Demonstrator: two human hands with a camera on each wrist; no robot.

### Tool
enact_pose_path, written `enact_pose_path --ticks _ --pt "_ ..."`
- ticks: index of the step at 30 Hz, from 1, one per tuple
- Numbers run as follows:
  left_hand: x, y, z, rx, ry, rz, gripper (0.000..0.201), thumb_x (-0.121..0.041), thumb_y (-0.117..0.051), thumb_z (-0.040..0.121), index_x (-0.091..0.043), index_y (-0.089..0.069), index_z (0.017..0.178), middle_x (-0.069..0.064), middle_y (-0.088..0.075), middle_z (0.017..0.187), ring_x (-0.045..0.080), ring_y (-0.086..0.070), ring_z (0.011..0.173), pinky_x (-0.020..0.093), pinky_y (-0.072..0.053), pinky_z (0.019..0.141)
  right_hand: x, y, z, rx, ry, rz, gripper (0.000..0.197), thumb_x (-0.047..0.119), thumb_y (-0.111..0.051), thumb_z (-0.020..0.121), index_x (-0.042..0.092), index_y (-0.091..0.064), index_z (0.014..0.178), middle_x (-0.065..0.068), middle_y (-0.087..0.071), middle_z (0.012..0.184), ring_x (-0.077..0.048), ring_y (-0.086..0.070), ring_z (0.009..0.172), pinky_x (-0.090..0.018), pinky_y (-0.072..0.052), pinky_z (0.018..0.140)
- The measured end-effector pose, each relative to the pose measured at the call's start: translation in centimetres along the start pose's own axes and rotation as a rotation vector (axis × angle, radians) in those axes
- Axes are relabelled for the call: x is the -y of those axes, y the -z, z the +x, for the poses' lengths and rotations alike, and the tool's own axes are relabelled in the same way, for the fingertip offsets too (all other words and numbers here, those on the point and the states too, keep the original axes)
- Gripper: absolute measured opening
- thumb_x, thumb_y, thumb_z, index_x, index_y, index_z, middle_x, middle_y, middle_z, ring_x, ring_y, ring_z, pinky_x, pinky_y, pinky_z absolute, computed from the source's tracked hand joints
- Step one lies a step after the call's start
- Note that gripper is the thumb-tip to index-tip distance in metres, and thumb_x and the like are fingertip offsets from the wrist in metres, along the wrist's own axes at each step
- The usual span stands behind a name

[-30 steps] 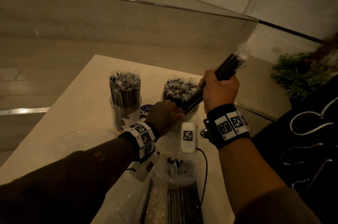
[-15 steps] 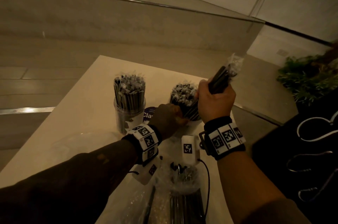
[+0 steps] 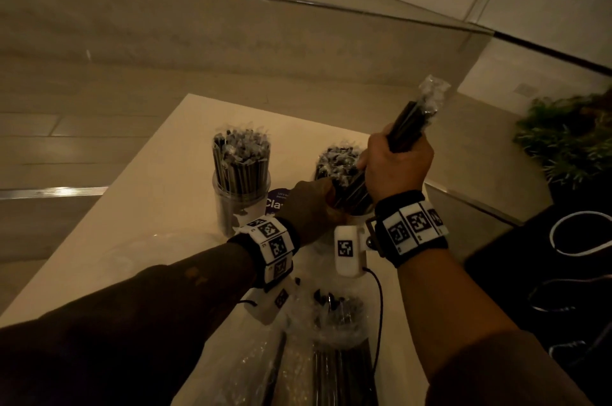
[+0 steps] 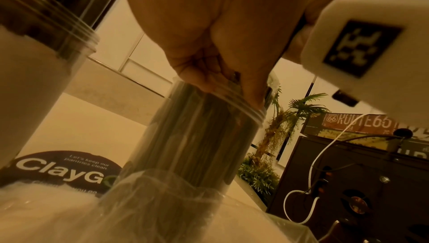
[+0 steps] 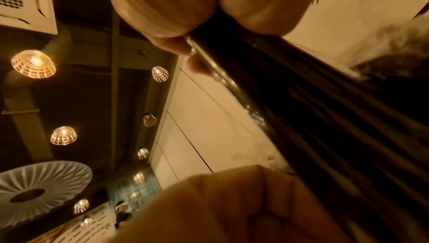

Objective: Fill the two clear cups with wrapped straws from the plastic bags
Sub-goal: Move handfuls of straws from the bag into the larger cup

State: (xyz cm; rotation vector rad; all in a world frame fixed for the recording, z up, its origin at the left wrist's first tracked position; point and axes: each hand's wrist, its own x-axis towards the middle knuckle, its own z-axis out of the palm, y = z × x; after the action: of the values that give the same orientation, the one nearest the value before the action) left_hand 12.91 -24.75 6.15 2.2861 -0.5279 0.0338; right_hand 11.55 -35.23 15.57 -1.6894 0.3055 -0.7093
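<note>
Two clear cups stand on the pale table, each packed with dark wrapped straws: the left cup (image 3: 240, 197) and the right cup (image 3: 336, 170). My left hand (image 3: 309, 206) grips the right cup's rim (image 4: 232, 107), fingers curled over the edge among the straws. My right hand (image 3: 399, 167) grips a bundle of wrapped straws (image 3: 415, 117), held slanted. The bundle's lower end reaches into the right cup beside my left hand. In the right wrist view the bundle (image 5: 325, 111) runs down out of my fist.
Plastic bags (image 3: 331, 326) with more straws lie at the near table edge under my wrists. A dark round ClayGo sticker (image 4: 62, 170) lies between the cups. The table's right edge (image 3: 463, 200) is close to the right cup, with a plant (image 3: 563, 140) beyond.
My right hand has tipped the bundle steeper, its lower end staying at the right cup's mouth. My left hand has stayed on that cup's rim.
</note>
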Motion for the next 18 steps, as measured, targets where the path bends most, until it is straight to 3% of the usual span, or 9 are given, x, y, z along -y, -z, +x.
enact_pose_path --ticks 2,4,6,9,11,15,18 --pt "0.0 0.2 0.1 -0.003 0.010 -0.013 0.039 -0.038 -0.077 0.074 -0.013 -0.047 0.079 -0.002 -0.051 0.069 0.012 -0.041 0.058 0.025 -0.028 0.051 -0.2 -0.4 0.7 -0.051 -0.030 -0.005 0.009 0.031 -0.058 0.067 0.032 -0.056 0.076 -0.014 -0.065 0.070 -0.038 -0.066 0.062 -0.052 -0.056 0.054" --pt "-0.2 0.3 0.2 0.004 0.017 -0.008 0.037 -0.036 -0.072 0.079 -0.016 -0.042 0.077 -0.009 -0.041 0.064 0.008 -0.036 0.055 0.023 -0.024 0.048 -0.6 -0.6 1.2 -0.060 -0.038 -0.011 0.023 0.039 -0.056 0.063 0.029 -0.058 0.083 -0.012 -0.067 0.074 -0.037 -0.067 0.066 -0.052 -0.057 0.057" --pt "-0.2 0.4 0.2 0.004 0.013 0.013 0.030 -0.033 -0.067 0.085 -0.014 -0.043 0.078 -0.005 -0.043 0.065 0.015 -0.040 0.058 0.027 -0.023 0.049 -0.7 -0.7 0.8 -0.031 -0.025 -0.037 0.024 0.035 -0.056 0.066 0.025 -0.059 0.088 -0.016 -0.069 0.079 -0.035 -0.068 0.070 -0.051 -0.058 0.062" --pt "-0.3 0.6 0.0 0.019 0.007 0.030 0.023 -0.029 -0.064 0.087 -0.012 -0.049 0.084 0.008 -0.056 0.076 0.022 -0.047 0.067 0.027 -0.027 0.056 -1.1 0.0 0.2 0.022 0.015 -0.064 0.006 0.024 -0.058 0.071 0.026 -0.056 0.076 -0.023 -0.066 0.075 -0.038 -0.066 0.067 -0.052 -0.058 0.064" --pt "-0.2 0.7 0.1 0.019 0.011 0.021 0.025 -0.031 -0.068 0.083 -0.012 -0.052 0.088 0.008 -0.061 0.083 0.020 -0.048 0.069 0.027 -0.030 0.056 -1.7 0.9 0.2 0.046 0.038 -0.058 0.010 0.017 -0.059 0.074 0.023 -0.054 0.068 -0.027 -0.063 0.070 -0.041 -0.064 0.063 -0.051 -0.058 0.062" --pt "-0.3 0.4 0.2 0.034 -0.016 0.019 0.037 -0.039 -0.075 0.076 -0.011 -0.057 0.091 0.006 -0.065 0.086 0.019 -0.055 0.071 0.026 -0.040 0.058 -3.7 1.2 0.4 0.111 0.048 -0.151 0.023 0.007 -0.063 0.081 0.021 -0.053 0.065 -0.021 -0.062 0.068 -0.038 -0.064 0.065 -0.048 -0.058 0.067" --pt "-0.4 0.3 0.2 0.046 -0.034 0.008 0.035 -0.038 -0.073 0.078 -0.009 -0.061 0.093 0.010 -0.068 0.089 0.023 -0.060 0.076 0.028 -0.043 0.061 -4.3 0.9 1.0 0.107 -0.032 -0.122 0.007 0.003 -0.061 0.080 0.002 -0.059 0.073 -0.025 -0.062 0.068 -0.030 -0.063 0.058 -0.048 -0.057 0.059"
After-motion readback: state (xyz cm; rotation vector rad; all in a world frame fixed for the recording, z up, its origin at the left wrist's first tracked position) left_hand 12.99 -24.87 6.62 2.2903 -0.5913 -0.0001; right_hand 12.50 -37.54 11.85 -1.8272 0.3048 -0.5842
